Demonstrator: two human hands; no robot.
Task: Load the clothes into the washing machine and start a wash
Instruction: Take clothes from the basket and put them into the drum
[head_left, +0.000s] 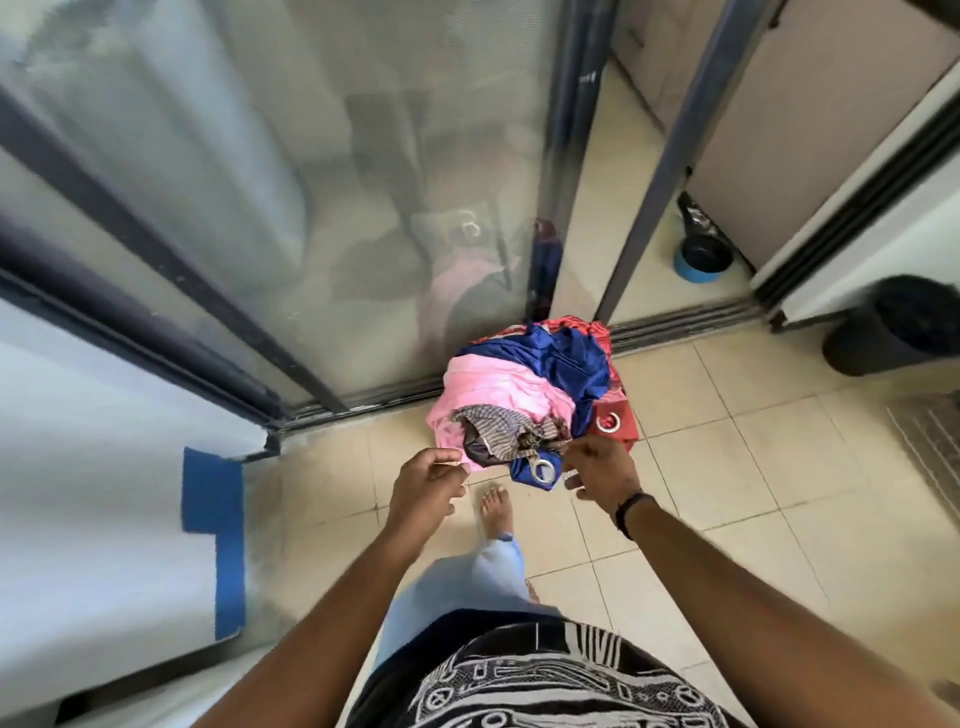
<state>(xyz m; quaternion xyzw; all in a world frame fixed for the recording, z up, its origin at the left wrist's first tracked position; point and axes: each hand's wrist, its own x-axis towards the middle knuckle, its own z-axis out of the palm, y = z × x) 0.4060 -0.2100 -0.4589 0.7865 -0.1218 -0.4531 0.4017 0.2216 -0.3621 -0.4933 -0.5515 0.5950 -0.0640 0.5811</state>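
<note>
Pink, blue and striped clothes (519, 395) heaped in a red bag (618, 423).

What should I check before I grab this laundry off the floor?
1. Laundry bag within reach: ok, just ahead of both hands.
2. Left hand free: ok, open and holding nothing.
3. Right hand free: cannot tell, its fingers sit at the striped cloth.
4. Clothes contained: not ok, the pink garment spills over the edge.
5. Washing machine door open: cannot tell, no machine clearly in view.
</note>
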